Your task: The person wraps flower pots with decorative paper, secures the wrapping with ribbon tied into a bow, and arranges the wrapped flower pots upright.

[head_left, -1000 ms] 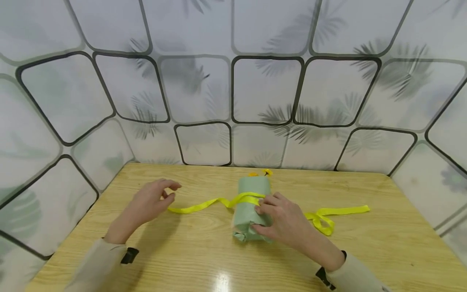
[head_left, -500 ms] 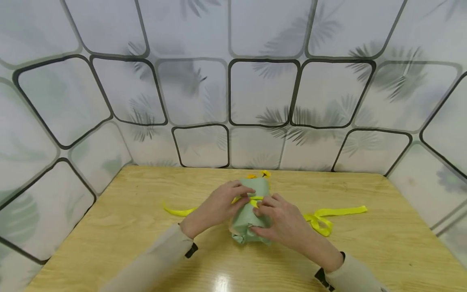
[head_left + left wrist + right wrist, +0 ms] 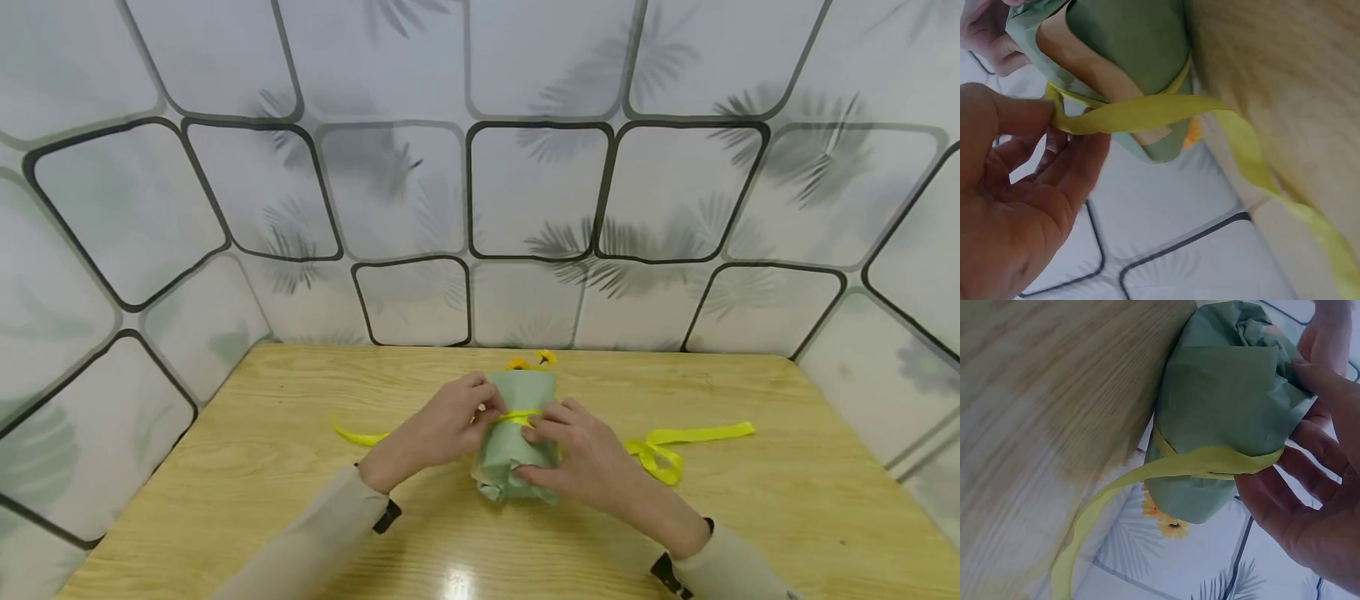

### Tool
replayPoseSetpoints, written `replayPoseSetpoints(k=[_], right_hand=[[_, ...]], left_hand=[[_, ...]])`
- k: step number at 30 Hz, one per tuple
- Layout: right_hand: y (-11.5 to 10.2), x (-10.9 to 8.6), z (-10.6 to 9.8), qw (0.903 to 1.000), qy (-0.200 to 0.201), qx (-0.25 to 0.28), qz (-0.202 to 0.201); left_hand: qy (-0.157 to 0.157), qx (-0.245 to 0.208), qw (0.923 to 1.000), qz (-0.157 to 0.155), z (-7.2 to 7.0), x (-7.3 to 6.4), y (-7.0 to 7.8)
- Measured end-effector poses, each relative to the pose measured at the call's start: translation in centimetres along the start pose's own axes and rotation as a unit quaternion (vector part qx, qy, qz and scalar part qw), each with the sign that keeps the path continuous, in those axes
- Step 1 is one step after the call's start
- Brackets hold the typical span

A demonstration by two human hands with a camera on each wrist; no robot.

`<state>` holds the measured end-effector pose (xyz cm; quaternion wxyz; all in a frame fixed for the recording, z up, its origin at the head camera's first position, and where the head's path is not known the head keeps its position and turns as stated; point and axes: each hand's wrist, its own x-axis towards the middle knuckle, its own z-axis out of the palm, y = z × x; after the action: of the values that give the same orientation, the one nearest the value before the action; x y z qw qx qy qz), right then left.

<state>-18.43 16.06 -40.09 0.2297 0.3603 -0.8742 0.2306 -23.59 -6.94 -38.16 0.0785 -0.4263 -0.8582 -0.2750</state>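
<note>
A bouquet wrapped in green paper lies on the table, crumpled at its near end. Yellow ribbon runs across its middle. At the bundle's left side my left hand pinches the ribbon between thumb and fingers, as the left wrist view shows. My right hand grips the bundle from the right, thumb by the crumpled end and fingers at the ribbon. Orange-yellow flowers stick out past the paper's far end. A tan strip shows along an edge of the wrapping.
The wood-grain table reaches back to a patterned curtain with leaf shapes and dark outlines. One ribbon tail lies to the left. On the right, the other tail forms a loop.
My left hand has come right from the ribbon's left tail to the bundle's middle and now pinches the ribbon there. My right hand has stayed on the bundle.
</note>
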Motion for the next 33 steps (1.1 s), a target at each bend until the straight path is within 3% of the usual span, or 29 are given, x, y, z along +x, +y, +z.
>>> replayPoseSetpoints(k=[7, 13, 17, 21, 24, 28, 33], right_hand=[[1.0, -0.3, -0.9, 0.9908, -0.024, 0.133, 0.003], [2.2, -0.9, -0.9, 0.9822, -0.008, 0.185, 0.033], [2.6, -0.7, -0.8, 0.9882, 0.015, 0.145, 0.046], [2.7, -0.2, -0.8, 0.9934, 0.067, 0.076, 0.054], [2.7, 0.3, -0.5, 0.9915, 0.112, 0.041, 0.052], [2.5, 0.9, 0.0, 0.9861, 0.149, 0.044, 0.059], [2.3, 1.3, 0.7, 0.982, 0.143, 0.069, 0.102]], left_hand=[[-0.004, 0.085, 0.9963, 0.013, 0.1, 0.8, 1.5], [-0.013, 0.036, 0.9993, -0.006, 0.4, 1.2, 1.1], [-0.01, 0.012, 0.9999, -0.004, 0.3, 1.2, 1.2], [-0.007, 0.04, 0.9991, 0.012, 0.3, 1.2, 1.3], [-0.009, 0.062, 0.998, 0.011, 0.2, 1.1, 1.4], [-0.019, 0.064, 0.9978, 0.007, 0.1, 1.0, 1.7], [-0.006, 0.063, 0.998, 0.0, 0.3, 1.0, 1.9]])
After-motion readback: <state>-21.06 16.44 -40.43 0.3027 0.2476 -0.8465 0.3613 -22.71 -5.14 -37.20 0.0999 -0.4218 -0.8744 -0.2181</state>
